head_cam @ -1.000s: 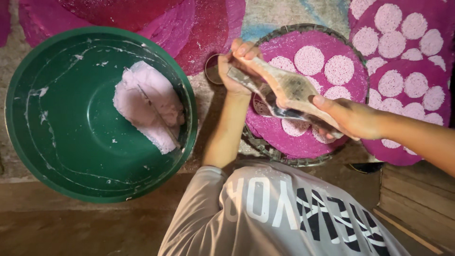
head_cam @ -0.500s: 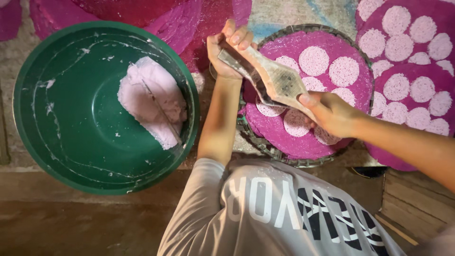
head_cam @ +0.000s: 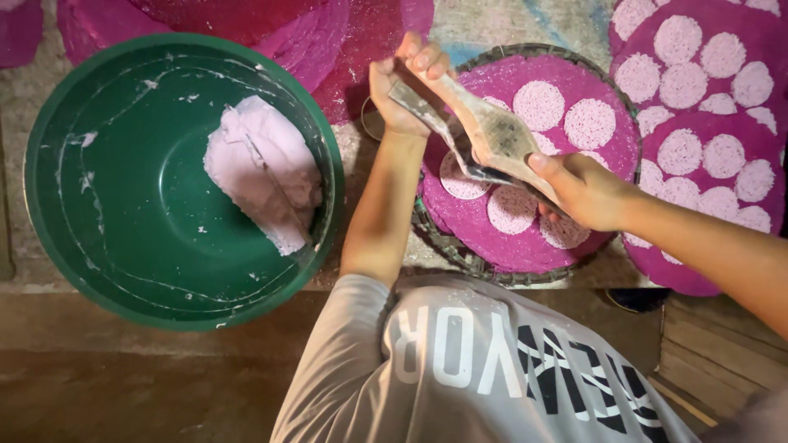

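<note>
1. Gripping a worn wooden press (head_cam: 492, 135) at both ends, a person in a grey printed shirt (head_cam: 484, 369) holds it tilted over a round woven tray (head_cam: 460, 254) at centre right of the frame.
2. The left hand (head_cam: 404, 82), at upper centre, is closed around the tool's upper end, fingers curled over its tip.
3. The right hand (head_cam: 584, 190), at centre right, is closed around the lower end, thumb lying on top of the wood.
4. The tray carries a magenta cloth (head_cam: 492, 246) dotted with pale pink discs (head_cam: 589, 123); 1 disc lies directly below the tool's underside, though whether they touch cannot be told.
5. A large green basin (head_cam: 107, 205) fills the left half of the frame, well apart from both hands, its inner wall streaked with white smears.
6. A lump of pale pink dough (head_cam: 263, 172) rests against the basin's right inner wall.
7. More magenta sheets covered with discs (head_cam: 706, 123) overlap at the upper right, beside the tray.
8. Bare magenta sheets (head_cam: 328, 41) lie along the upper edge, behind the basin.
9. Wooden planks (head_cam: 722, 344) show at the lower right corner.
</note>
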